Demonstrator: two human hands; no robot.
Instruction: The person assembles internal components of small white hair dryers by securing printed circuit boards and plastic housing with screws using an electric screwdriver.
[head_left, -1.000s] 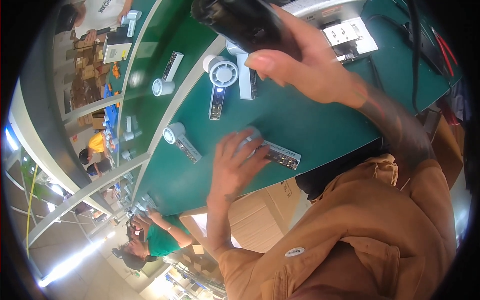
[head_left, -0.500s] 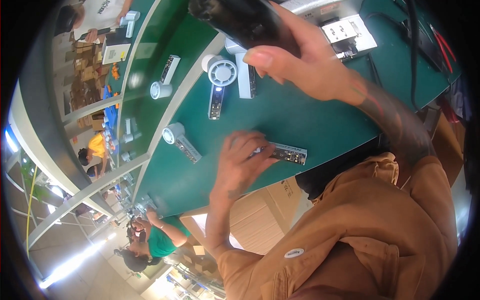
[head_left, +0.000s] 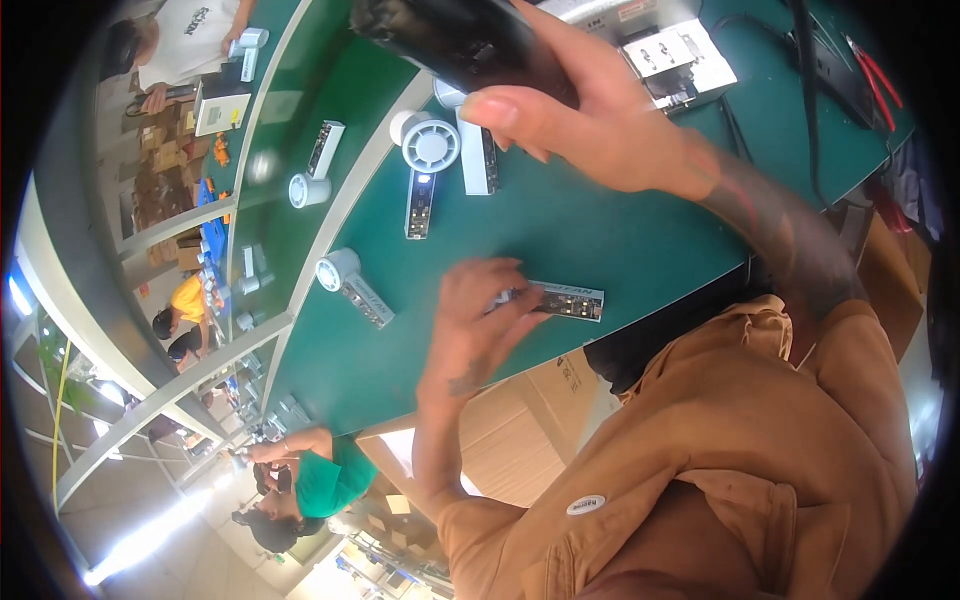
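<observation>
Grasped in my left hand [head_left: 482,318], an opened handheld fan [head_left: 572,303] is best kept steady while my right hand [head_left: 612,130] grips a black cylindrical tool [head_left: 462,48].

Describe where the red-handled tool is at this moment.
In the head view, the red-handled tool is at the upper right of the green table, beside a black box, right of a black cable.

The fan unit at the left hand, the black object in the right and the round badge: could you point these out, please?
Fan unit [head_left: 572,303]: head view, on its exposed circuit board.
Black object [head_left: 465,45]: head view, on its long side.
Round badge [head_left: 586,505]: head view, on its white face.
</observation>
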